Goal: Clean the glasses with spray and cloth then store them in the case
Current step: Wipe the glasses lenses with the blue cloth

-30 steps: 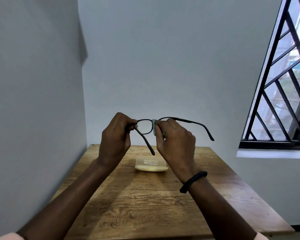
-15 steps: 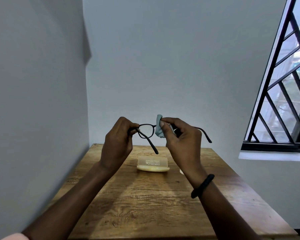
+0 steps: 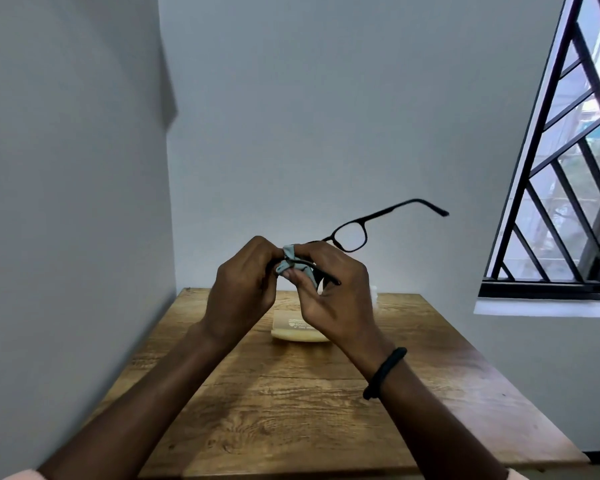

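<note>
I hold black-framed glasses up in front of me, above the table. My left hand grips the left end of the frame, which is hidden inside my fingers. My right hand pinches a small pale blue cloth around the left lens, between thumb and fingers. The right lens and its temple arm stick out free to the upper right. A cream-coloured case with a clear printed top lies on the table behind and below my hands. A small pale object, perhaps the spray bottle, peeks out behind my right hand.
The wooden table stands in a corner, with a grey wall on the left and another behind. A barred window with a white sill is at the right. I wear a black band on my right wrist.
The glasses have turned so the right lens and temple now point up to the right. My hands have come closer together, and the cloth has moved onto the left lens.
</note>
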Motion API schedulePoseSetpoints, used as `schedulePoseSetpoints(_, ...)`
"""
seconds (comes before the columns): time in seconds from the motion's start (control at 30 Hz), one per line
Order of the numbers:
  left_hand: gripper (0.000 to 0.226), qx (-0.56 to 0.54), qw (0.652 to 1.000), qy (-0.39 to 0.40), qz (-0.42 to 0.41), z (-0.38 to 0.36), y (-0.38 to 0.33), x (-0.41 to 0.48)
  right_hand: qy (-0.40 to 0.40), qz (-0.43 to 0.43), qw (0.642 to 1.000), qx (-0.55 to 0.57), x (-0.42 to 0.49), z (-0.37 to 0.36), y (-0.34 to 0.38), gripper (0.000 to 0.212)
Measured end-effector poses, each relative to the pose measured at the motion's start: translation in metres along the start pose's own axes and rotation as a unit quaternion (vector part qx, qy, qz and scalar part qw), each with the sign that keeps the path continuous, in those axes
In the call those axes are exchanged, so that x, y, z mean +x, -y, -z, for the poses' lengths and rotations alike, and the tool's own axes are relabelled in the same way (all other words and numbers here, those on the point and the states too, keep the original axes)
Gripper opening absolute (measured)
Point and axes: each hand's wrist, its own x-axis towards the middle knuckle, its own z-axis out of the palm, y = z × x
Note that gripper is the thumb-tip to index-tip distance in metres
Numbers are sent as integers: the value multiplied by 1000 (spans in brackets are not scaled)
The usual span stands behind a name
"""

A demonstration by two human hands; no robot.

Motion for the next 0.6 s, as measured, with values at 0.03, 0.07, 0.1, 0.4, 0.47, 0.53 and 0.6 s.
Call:
schedulePoseSetpoints(0.03,14,8,1000,2,-2,0,0,-1,-10,7,1000,-5,-1,-2,-1,22)
schedulePoseSetpoints(0.07,13,14,1000,4,-2,-1,0,-2,-23,15,1000,-14,-1,-4,-1,21)
schedulePoseSetpoints(0.1,13,18,1000,6,-1,-2,0,-3,-36,26,999,-27,-2,-6,-2,20)
schedulePoseSetpoints(0.4,12,-14,1000,16,24,-4,0,-6,-95,13,995,15,-2,-16,-1,11)
schedulePoseSetpoints(0.47,15,-22,999,15,30,-4,-1,-7,-100,3,995,29,-2,-16,0,11)
schedulePoseSetpoints(0.53,15,-25,999,12,34,-4,-3,-7,-106,-13,994,38,-3,-15,1,12)
schedulePoseSetpoints(0.6,13,-27,999,9,34,-5,-6,-7,-111,-29,992,50,-3,-13,4,12)
